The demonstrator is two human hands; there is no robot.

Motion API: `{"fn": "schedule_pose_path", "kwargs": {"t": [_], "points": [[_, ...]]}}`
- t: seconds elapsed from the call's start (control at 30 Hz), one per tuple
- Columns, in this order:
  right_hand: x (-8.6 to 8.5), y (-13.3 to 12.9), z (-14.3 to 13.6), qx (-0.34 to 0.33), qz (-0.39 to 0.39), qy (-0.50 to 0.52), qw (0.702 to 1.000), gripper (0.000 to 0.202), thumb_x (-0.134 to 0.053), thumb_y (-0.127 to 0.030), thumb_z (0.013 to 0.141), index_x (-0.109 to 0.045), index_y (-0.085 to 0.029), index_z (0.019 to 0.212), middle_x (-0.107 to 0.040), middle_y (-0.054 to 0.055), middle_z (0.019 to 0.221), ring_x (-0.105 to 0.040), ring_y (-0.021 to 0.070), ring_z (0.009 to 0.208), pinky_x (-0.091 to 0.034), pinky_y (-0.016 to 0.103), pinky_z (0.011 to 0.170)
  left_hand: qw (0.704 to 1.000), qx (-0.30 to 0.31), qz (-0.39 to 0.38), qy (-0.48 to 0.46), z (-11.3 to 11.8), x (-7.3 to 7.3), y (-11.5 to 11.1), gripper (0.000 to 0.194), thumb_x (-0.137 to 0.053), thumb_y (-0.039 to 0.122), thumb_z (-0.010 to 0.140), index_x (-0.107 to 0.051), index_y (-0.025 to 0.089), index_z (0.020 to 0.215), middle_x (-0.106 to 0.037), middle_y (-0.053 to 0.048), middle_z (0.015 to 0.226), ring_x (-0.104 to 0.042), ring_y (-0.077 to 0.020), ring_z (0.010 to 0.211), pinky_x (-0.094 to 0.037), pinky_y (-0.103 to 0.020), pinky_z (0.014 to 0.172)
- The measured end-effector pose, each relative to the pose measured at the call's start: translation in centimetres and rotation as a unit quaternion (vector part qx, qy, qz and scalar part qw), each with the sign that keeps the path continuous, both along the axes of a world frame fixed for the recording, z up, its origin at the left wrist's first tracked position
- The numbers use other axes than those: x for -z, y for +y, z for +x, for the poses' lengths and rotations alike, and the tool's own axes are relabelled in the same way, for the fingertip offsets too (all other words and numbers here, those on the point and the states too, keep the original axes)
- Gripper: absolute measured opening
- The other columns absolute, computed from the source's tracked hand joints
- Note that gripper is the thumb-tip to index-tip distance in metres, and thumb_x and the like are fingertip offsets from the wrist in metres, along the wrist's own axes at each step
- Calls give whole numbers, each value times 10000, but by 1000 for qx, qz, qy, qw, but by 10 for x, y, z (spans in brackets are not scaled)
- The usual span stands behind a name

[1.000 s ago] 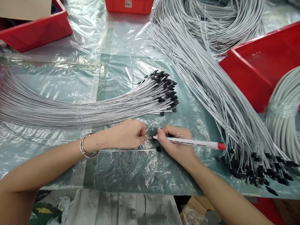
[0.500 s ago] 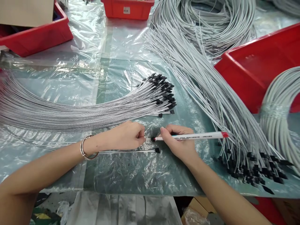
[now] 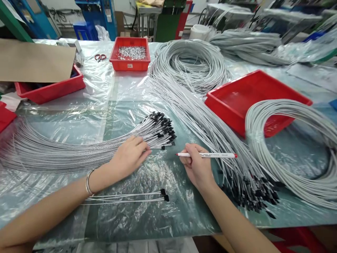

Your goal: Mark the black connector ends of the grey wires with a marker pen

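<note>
Marker pen (image 3: 210,155) in your right hand (image 3: 198,167): its long axis lies nearly level across the view, roughly in line with the near edge of the table (image 3: 137,225). The writing tip points left, toward your left hand (image 3: 130,156) but well apart from it, and the red rear end points right, crossing in view over the sloping grey cables (image 3: 200,112). Your right fingers are pinching the barrel near the tip.

Your left hand is palm down at the near side of the curved wire bundle (image 3: 79,151), its fingers bent and the thumb close to the index finger. You can't tell from this view whether they pinch a wire. A bracelet (image 3: 88,182) circles that wrist.

The curved wire bundle sweeps from the left edge to a cluster of black connectors (image 3: 164,128) at its right end. Nearer you, 2 separate black connectors (image 3: 166,198) sit at the right ends of loose thin wires (image 3: 131,201), which run left under your forearm, almost level.

The sloping grey cables run down to the right, past an open red tray (image 3: 231,102), ending in more black connectors.
</note>
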State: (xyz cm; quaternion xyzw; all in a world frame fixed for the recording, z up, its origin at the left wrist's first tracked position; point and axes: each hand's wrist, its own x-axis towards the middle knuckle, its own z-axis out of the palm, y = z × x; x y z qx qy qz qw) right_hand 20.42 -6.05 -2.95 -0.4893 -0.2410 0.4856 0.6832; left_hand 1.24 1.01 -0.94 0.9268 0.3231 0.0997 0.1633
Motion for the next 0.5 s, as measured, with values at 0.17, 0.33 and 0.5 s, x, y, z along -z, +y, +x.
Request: {"fn": "schedule_pose_path", "kwargs": {"t": [0.17,0.33,0.5], "points": [[-2,-1,4,14,-4,-2,1000,340,-692,-298,680,-492,-157,444,-330,-63,357,-257,44,342,-199,216,384,992,-9,105,69,17,15,28,337,-429,408,889,-575,104,889,-537,-95,890,-482,-212,840,-401,-329,713],[-5,-3,9,34,17,1,999,339,-677,-307,697,-498,-153,453,-323,-62,363,-257,44,351,-201,209,386,984,-60,-140,-89,17,0,32,239,-439,367,883,-543,157,833,-566,-11,728,-514,-120,643,-401,-247,588],[-7,-6,13,69,58,-35,995,316,-666,-292,703,-511,-159,461,-337,-60,375,-273,52,364,-240,212,400,904,-7,-416,-97,8,-9,18,334,-466,471,845,-565,152,834,-523,24,620,-401,-47,436,-315,-179,412]]}}
